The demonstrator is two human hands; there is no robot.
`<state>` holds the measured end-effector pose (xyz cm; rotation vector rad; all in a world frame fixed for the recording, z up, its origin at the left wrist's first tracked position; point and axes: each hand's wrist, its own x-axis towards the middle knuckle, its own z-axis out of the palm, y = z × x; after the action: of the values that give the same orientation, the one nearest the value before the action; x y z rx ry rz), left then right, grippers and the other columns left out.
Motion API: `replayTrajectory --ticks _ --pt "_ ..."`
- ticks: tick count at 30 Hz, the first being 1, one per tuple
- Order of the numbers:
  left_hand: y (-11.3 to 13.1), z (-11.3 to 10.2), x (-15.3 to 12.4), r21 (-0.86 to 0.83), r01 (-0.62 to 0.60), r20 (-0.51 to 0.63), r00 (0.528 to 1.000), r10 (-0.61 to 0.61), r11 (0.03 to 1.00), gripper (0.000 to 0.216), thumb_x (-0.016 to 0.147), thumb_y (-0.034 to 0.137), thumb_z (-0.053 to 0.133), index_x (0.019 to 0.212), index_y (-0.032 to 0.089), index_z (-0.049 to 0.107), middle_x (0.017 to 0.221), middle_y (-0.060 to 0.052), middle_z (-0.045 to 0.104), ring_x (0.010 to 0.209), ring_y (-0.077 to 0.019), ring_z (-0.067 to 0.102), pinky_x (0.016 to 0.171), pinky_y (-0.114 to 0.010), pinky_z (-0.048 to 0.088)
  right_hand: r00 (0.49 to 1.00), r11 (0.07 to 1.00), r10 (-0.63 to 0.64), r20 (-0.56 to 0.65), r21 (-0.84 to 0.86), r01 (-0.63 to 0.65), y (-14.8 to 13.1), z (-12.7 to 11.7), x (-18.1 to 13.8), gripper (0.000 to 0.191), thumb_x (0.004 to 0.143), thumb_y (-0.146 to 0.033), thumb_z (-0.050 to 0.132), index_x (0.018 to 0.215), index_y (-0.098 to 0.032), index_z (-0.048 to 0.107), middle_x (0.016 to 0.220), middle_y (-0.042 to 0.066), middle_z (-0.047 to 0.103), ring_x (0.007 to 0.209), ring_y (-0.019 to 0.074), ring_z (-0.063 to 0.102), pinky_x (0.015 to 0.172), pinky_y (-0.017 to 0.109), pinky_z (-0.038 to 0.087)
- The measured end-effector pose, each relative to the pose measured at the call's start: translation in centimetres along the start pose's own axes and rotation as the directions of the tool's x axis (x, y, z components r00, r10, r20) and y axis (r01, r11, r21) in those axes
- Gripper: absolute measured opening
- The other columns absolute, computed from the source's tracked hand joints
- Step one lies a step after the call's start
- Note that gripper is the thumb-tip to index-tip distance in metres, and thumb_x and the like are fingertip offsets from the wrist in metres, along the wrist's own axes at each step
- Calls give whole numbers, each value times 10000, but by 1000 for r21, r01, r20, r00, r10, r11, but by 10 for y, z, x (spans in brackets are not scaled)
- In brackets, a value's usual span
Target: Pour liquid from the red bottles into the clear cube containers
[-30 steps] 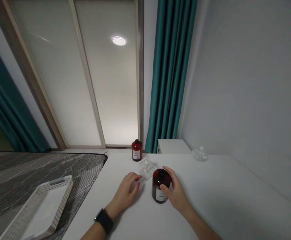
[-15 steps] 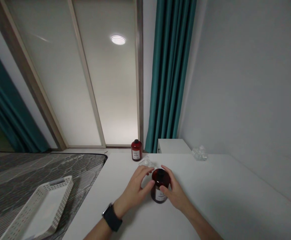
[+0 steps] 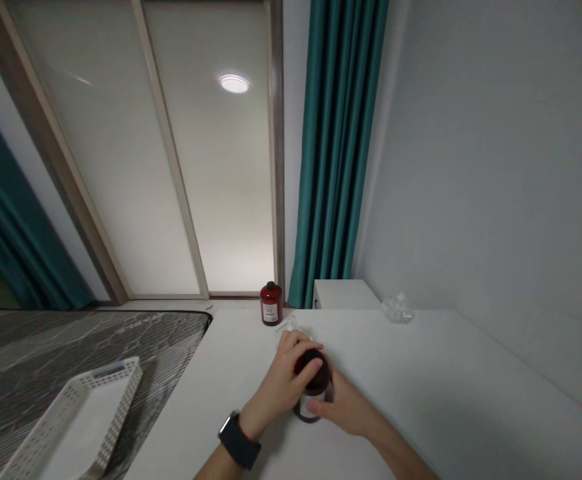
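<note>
A dark red bottle with a white label stands on the white table in front of me. From the right, my right hand grips its body, the thumb lying over the label. My left hand is closed round the upper part, fingers behind and thumb in front, partly covering the dark top. A black watch is on my left wrist. A second red bottle with a black cap and white label stands at the table's far edge. Just beyond my left hand lies crumpled clear plastic.
More clear plastic lies at the table's far right, near the wall. A white perforated basket rests on a grey striped surface to the left. Behind the table are a white cabinet and teal curtain.
My left hand has closed onto the bottle's upper part, where its fingers were apart before. My right hand has slid lower on the body. The bottle appears slightly nearer and tilted.
</note>
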<state>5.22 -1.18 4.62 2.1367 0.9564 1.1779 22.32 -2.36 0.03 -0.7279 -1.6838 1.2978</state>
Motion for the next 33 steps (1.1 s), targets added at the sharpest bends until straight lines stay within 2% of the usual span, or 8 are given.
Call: replayTrajectory --ticks 6,13,17,20,23,27,30,33 --pt "0 -7 -5 -101 10 -1 1000 -10 995 208 964 349 543 1079 246 681 1068 -86 609 1082 -265 542 981 -429 458 999 999 24 -45 27 -23 3 6 -1 767 680 -151 792 1369 -241 468 1412 106 563 1334 316 502 1155 511 331" --pt "6 -3 -8 -64 12 -46 999 -15 998 190 968 365 537 995 221 657 1023 -90 603 1028 -265 541 917 -415 467 996 998 50 -77 51 -46 7 9 -2 765 639 -60 748 1335 -246 494 1375 84 592 1320 312 512 1141 500 354" --pt "6 5 -9 -55 42 -155 987 -50 998 195 941 400 576 882 214 591 945 -70 576 933 -246 547 847 -391 476 996 998 45 -83 58 -40 3 12 0 749 629 -27 717 1316 -245 512 1322 66 623 1273 307 551 1121 487 381" --pt "3 8 -10 -81 68 -204 975 -83 994 207 907 386 625 825 214 544 903 -48 554 871 -227 544 800 -364 472 998 997 26 -63 70 -21 2 11 1 717 657 -122 784 1313 -226 515 1307 82 626 1242 317 570 1095 486 409" --pt "-2 4 -12 -121 39 -136 989 -56 992 112 919 317 604 895 209 584 954 -54 564 922 -226 550 846 -365 462 1000 996 13 -7 93 -12 5 5 0 755 695 -354 844 1346 -212 488 1348 114 597 1272 328 544 1097 489 408" --pt "-9 -5 -18 -140 -3 -67 998 -7 990 137 925 262 577 1050 211 601 1061 -73 563 1010 -235 540 905 -381 447 998 999 -34 51 40 32 7 -4 -3 776 806 -656 668 1388 -184 468 1394 158 563 1329 338 495 1120 500 375" --pt "-13 -6 -21 -157 -24 -61 998 15 987 200 915 273 589 1107 216 593 1079 -75 559 1001 -239 537 874 -376 447 997 998 -48 57 37 46 6 -8 -3 721 872 -686 551 1396 -196 473 1427 156 546 1331 328 499 1128 498 360" --pt "-16 -2 -23 -175 -32 -77 997 19 984 225 909 296 600 1121 224 579 1087 -71 551 1008 -243 534 870 -379 443 998 997 -54 31 56 52 4 -8 -3 620 915 -646 515 1369 -224 507 1419 131 563 1317 317 515 1117 477 374"
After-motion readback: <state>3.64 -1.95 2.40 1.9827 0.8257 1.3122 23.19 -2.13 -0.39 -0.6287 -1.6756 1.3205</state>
